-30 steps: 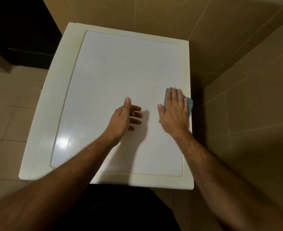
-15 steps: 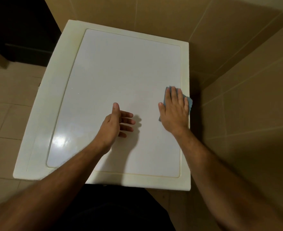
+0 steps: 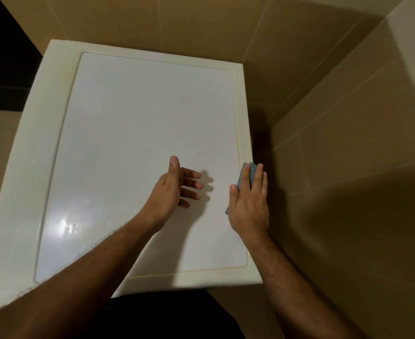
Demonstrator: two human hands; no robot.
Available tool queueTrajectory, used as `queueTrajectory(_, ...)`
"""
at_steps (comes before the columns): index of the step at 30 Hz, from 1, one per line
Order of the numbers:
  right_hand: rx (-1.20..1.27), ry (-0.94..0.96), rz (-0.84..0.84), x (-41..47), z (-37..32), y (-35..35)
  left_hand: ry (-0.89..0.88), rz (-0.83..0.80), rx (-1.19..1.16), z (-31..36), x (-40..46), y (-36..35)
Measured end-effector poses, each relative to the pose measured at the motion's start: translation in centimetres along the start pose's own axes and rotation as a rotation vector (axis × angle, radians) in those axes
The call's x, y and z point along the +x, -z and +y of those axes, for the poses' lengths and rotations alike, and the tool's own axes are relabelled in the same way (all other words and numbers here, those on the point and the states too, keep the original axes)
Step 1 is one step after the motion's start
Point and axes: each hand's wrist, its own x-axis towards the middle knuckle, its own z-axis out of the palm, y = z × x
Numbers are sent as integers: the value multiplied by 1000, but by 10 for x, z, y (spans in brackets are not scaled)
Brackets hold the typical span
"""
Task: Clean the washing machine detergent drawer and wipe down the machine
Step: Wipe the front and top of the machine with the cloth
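So the right hand (image 3: pixel 250 204) is laid flat, fingers straight, pressing a small blue cleaning cloth (image 3: pixel 246 174) onto the right edge of the cream-rimmed white washing machine top (image 3: pixel 140 123), right by the beige tiled wall (image 3: pixel 348 167). Left hand (image 3: pixel 171 192) is relaxed and holding nothing, fingers spread, over the middle of the lid

Most of the blue cloth (image 3: pixel 246 173) lies hidden under the right hand (image 3: pixel 250 201); only its far corner and a sliver by the thumb peek out. The washing machine top (image 3: pixel 140 123) loses its near left corner behind the left forearm (image 3: pixel 84 277). Both forearms run off the bottom edge. The machine's front and any drawer are out of sight.
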Motion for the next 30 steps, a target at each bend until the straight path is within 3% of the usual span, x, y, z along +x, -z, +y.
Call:
queueTrajectory(7,0,61,50,55,-11,10,2,-26,30,-1,10,-12)
queueTrajectory(19,-99,109,-16,154,-30,26,-44,24,124,18,42,-18)
queueTrajectory(23,42,58,6,176,-36,30,-141,41,217,31,62,-24)
queueTrajectory(30,49,144,-11,160,-29,23,-342,17,397,57,72,-42)
